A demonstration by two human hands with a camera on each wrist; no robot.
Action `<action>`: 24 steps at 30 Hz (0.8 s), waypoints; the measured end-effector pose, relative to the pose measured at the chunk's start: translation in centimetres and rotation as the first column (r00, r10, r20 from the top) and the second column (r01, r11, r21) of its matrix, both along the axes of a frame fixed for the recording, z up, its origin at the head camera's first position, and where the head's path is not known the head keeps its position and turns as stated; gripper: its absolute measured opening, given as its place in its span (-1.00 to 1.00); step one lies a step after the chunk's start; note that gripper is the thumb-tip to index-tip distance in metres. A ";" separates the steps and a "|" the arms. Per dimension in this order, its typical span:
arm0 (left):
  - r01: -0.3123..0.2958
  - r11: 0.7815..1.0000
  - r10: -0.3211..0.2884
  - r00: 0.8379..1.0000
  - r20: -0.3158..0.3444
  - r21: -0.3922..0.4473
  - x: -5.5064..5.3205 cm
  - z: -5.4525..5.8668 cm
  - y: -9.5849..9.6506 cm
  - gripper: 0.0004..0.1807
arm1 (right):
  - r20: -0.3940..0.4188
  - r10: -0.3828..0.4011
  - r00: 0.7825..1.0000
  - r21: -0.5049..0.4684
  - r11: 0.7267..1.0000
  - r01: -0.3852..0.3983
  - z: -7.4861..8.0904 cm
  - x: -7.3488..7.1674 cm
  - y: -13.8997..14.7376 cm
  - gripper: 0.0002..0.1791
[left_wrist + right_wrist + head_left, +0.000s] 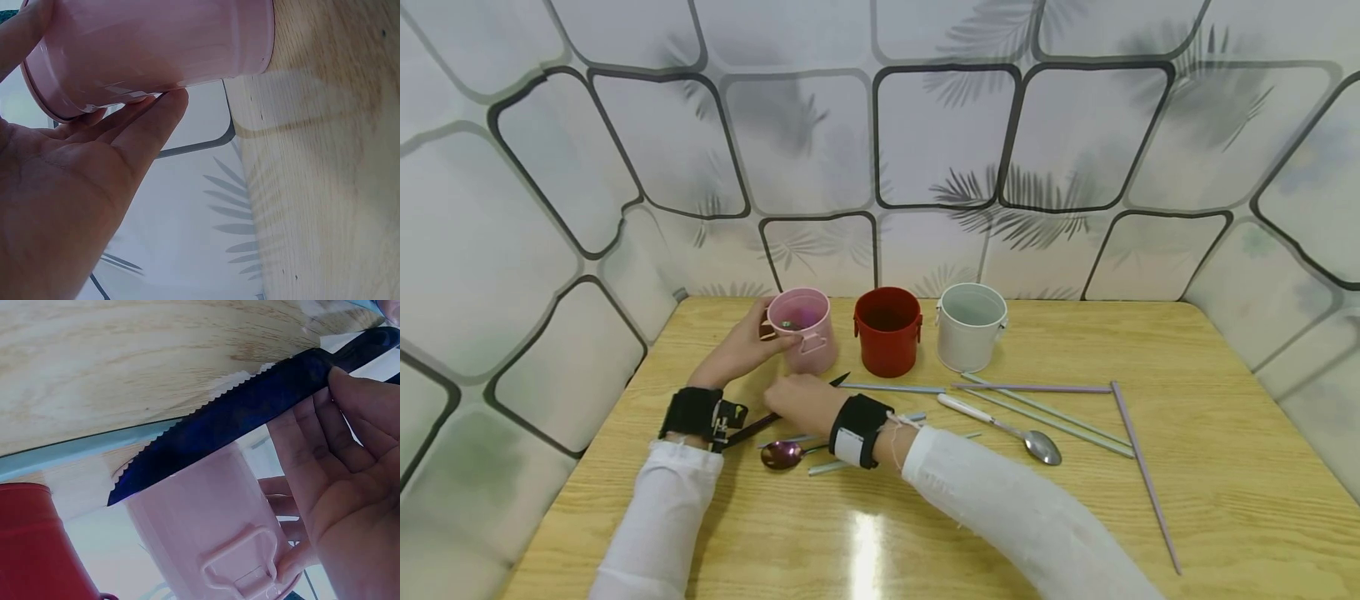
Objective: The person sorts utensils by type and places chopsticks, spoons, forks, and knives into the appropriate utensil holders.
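Note:
My left hand holds the pink bucket at the table's left back, thumb on the near side and fingers on the far side. A small green item shows inside the bucket. In front of it, my right hand pinches a dark serrated knife by thumb and fingers where blade meets handle. The blade points up and right in the head view, just above the table. A purple-tinted spoon lies below the right hand, its handle partly hidden by the wrist.
A red bucket and a white bucket stand right of the pink one. A white-handled spoon lies among thin blue, green and purple sticks. A patterned backdrop rises behind the wooden table.

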State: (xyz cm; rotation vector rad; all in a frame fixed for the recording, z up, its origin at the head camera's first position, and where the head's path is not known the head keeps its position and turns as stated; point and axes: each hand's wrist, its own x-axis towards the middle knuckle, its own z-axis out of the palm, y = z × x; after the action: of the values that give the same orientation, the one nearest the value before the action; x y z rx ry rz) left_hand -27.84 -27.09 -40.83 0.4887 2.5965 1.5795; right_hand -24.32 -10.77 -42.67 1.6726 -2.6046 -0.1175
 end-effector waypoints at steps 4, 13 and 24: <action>-0.002 1.000 0.002 1.000 0.004 -0.003 0.0 0.0 0.0 -0.20 | 0.002 0.007 1.000 -0.018 1.000 -0.006 -0.2 -0.1 0.1 -0.84; -0.002 1.000 0.002 1.000 0.003 -0.014 0.0 -0.1 -0.1 -0.21 | 0.051 -0.055 0.997 -0.114 0.992 0.060 -0.6 -0.6 0.6 -0.88; 0.002 1.000 -0.002 1.000 -0.011 -0.025 -0.1 -0.1 -0.1 -0.19 | 0.012 -0.125 0.992 -0.086 0.988 0.126 -0.2 -0.5 0.9 -0.85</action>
State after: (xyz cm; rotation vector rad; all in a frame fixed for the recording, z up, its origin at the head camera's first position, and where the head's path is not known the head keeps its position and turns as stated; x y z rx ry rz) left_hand -27.89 -27.18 -40.93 0.4990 2.6194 1.5467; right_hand -24.85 -9.83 -42.91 1.4845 -2.6775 -0.0030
